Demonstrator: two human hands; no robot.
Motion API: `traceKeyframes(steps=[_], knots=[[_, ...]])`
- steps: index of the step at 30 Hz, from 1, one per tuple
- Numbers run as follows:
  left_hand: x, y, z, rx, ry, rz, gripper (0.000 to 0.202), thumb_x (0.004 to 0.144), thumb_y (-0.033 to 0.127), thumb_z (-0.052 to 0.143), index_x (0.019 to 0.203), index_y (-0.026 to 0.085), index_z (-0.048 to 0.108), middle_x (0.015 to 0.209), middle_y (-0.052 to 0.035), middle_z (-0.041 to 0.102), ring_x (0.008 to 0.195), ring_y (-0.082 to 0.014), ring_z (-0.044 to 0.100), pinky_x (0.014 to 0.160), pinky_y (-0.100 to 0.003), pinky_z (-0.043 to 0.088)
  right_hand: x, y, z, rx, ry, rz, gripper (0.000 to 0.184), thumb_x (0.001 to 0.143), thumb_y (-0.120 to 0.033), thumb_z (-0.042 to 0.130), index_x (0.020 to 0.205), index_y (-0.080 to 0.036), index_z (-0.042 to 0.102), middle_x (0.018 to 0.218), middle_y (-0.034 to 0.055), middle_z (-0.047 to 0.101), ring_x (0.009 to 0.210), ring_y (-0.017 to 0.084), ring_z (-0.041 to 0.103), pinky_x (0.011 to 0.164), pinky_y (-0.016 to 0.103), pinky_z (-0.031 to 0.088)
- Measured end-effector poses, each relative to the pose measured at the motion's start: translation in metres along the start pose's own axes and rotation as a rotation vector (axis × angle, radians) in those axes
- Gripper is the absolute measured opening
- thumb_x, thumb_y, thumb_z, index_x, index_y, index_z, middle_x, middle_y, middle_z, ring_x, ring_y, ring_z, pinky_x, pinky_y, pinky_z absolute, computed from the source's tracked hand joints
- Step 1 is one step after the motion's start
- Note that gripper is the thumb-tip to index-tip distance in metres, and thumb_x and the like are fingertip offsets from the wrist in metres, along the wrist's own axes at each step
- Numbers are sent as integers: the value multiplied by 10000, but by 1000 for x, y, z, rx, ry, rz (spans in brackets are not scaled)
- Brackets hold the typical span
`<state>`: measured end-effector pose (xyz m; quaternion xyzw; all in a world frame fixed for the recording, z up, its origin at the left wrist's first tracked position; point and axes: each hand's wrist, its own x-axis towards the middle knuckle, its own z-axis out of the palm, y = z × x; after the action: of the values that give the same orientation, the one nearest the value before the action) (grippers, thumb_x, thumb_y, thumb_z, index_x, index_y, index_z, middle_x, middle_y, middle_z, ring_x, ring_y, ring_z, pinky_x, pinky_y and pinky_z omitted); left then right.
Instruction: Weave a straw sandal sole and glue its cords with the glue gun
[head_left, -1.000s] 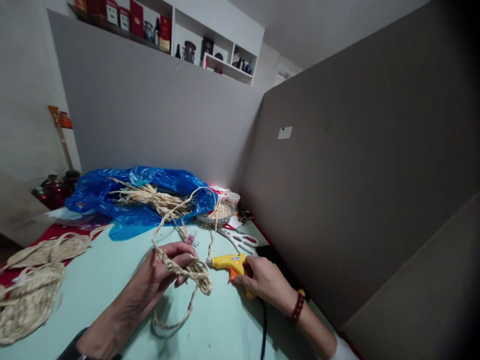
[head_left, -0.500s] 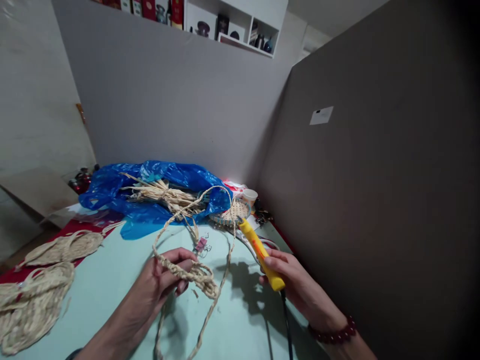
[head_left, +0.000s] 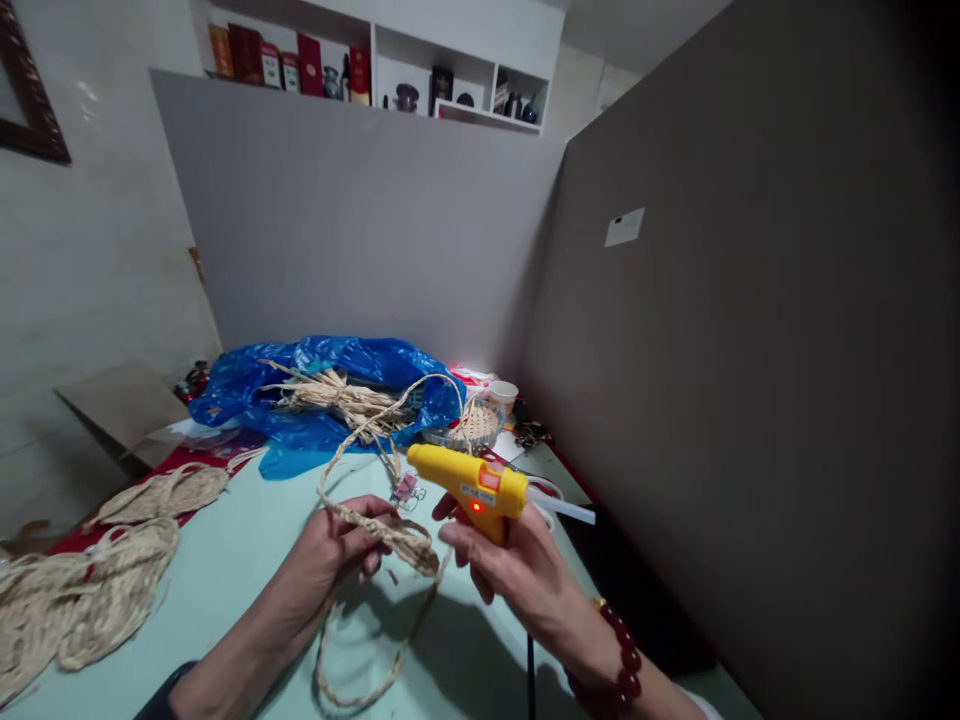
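Observation:
My left hand [head_left: 349, 545] is closed around a braided straw cord [head_left: 409, 545], coiled in flat loops at the fingers. A long loop of the same cord arcs up over the table and another hangs down below the hand. In my right hand [head_left: 502, 560] is a yellow glue gun [head_left: 465, 475], gripped by its handle, its nozzle pointing left above the coil without touching it. A red light glows on its side, and a clear glue stick [head_left: 562, 505] juts from its rear end. The fingers of my left hand are partly hidden behind the cord.
A blue plastic bag [head_left: 300, 350] with a bundle of dry straw [head_left: 341, 400] lies at the back. Woven straw pieces [head_left: 124, 590] are at the left. Behind my right hand stand a round woven basket [head_left: 480, 425] and a paper cup [head_left: 502, 393]. A pink clip [head_left: 406, 487] lies mid-table.
My right hand has turned the glue gun from handle-up to level and brought it left, nearer the cord. The left hand keeps its hold. The view has tilted up slightly and swung left.

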<state>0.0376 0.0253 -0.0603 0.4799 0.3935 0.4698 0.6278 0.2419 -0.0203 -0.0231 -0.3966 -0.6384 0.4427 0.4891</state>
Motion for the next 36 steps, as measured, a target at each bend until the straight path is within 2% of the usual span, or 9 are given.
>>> traceKeyframes(steps=[6,9,13,19,23,27,29,33,36], knots=[[-3,-5,6,23,-38,33,344,615,442,862,736,150,727,599,1,630,498,-84,456,481,-203,352,-4,1,10,-60,55,-80,215,812,-359,751,948,-230,646,848,10,621,760,179,563,745,323,508],[-6,-4,8,66,-67,41,351,614,462,867,745,159,748,603,7,628,488,-80,467,487,-207,359,2,-6,8,19,28,-42,212,818,-392,732,857,-216,620,731,-28,559,619,126,512,595,259,488],[-9,-1,6,154,-134,64,326,617,455,870,706,157,770,569,9,609,477,-88,480,494,-218,366,12,-17,-3,126,-48,57,317,762,-446,763,710,-184,592,598,-66,505,423,53,389,373,187,324],[-17,4,9,251,-209,94,253,714,428,814,709,178,775,603,8,608,521,-95,488,515,-212,382,25,-9,-7,246,-35,141,285,741,-393,790,755,-159,628,577,-59,579,403,28,393,388,166,284],[-26,6,17,247,-151,136,200,756,388,791,910,262,767,668,25,621,572,-111,516,549,-210,418,26,0,-1,312,-15,170,292,730,-389,798,752,-173,602,569,-74,576,403,25,372,391,161,263],[-32,6,21,257,-108,158,351,786,379,760,1134,345,741,720,22,637,587,-123,514,566,-223,439,24,3,2,345,-13,197,269,774,-382,766,752,-168,605,564,-71,566,404,24,368,394,158,250],[-32,6,20,349,-143,132,377,806,382,737,1182,352,740,786,-10,679,651,-157,565,635,-256,488,22,3,3,365,-24,200,260,786,-373,759,756,-167,605,580,-70,562,412,22,372,408,155,262],[-31,7,18,514,-242,131,283,835,414,698,1100,368,786,1068,-60,763,1044,-281,643,955,-357,486,19,4,4,420,-55,189,261,777,-375,770,785,-175,602,620,-63,561,499,49,442,477,157,355],[-32,8,19,547,-250,131,273,846,449,672,1082,378,791,1168,-49,759,1040,-287,666,949,-364,504,18,5,5,421,-75,185,258,792,-385,758,840,-172,622,642,-47,593,510,62,470,480,164,384]])
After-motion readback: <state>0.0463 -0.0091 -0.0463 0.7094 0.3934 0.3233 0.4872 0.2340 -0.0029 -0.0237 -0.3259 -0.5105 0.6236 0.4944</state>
